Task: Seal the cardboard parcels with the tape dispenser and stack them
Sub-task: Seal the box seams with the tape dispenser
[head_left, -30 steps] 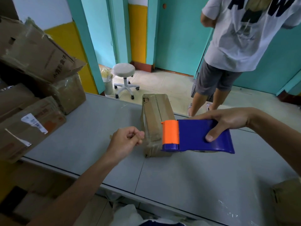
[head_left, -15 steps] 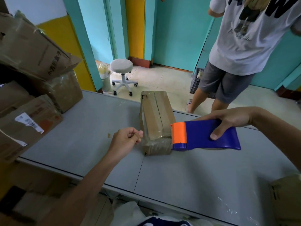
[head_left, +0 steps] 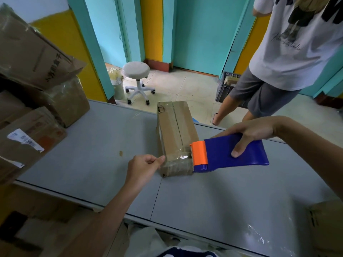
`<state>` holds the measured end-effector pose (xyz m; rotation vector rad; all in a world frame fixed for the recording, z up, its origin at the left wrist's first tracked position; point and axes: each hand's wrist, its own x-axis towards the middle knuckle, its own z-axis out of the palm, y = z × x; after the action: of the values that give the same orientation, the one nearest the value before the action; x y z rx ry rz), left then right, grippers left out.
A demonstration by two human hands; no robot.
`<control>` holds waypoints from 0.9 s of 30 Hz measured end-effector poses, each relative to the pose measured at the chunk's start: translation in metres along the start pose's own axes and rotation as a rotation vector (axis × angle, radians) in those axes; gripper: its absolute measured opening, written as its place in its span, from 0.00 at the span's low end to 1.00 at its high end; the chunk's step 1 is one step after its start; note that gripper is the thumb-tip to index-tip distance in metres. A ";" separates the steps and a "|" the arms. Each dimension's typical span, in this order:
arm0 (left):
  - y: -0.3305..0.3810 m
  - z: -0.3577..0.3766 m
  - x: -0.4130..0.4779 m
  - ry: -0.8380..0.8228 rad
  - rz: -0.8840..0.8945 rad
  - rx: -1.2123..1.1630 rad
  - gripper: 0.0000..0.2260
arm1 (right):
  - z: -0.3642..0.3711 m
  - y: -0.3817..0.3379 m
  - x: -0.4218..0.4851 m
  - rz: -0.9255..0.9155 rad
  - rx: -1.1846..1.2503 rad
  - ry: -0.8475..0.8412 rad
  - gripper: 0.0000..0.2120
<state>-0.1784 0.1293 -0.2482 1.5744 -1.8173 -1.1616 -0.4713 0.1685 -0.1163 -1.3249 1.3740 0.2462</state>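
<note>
Tape dispenser [head_left: 232,154] is gripped by right hand [head_left: 250,134], centre-right, against parcel [head_left: 174,125]. Tape end [head_left: 171,158] is pinched by left hand [head_left: 143,167], centre

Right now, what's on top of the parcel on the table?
A strip of clear tape crosses the parcel at its near end, from the left hand, which pinches it, to the tape dispenser in the right hand. The roll is hidden under the dispenser's cover.

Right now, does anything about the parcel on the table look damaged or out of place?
Yes. The parcel has a ragged tear at its far left top corner, where the cardboard is ripped open. A small brown scrap lies loose on the table left of it.
</note>
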 end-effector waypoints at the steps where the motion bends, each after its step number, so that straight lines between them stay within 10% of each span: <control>1: -0.003 -0.001 0.003 -0.025 -0.032 0.151 0.20 | -0.002 0.000 0.000 0.002 -0.006 0.005 0.28; 5: -0.015 -0.011 0.005 -0.006 -0.064 0.330 0.19 | -0.001 0.002 0.000 0.009 -0.007 0.011 0.30; 11: 0.047 0.020 0.006 0.132 0.570 0.343 0.21 | 0.002 -0.003 0.002 -0.005 0.008 0.008 0.26; 17: 0.046 0.039 0.038 -0.124 0.487 0.658 0.22 | 0.008 0.001 -0.010 -0.024 -0.015 0.025 0.25; 27: 0.048 0.036 0.047 -0.199 0.556 0.515 0.22 | 0.008 0.027 -0.056 0.054 0.048 0.100 0.29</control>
<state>-0.2448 0.0941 -0.2360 1.0747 -2.6135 -0.6341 -0.5046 0.2144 -0.0891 -1.2761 1.4923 0.1837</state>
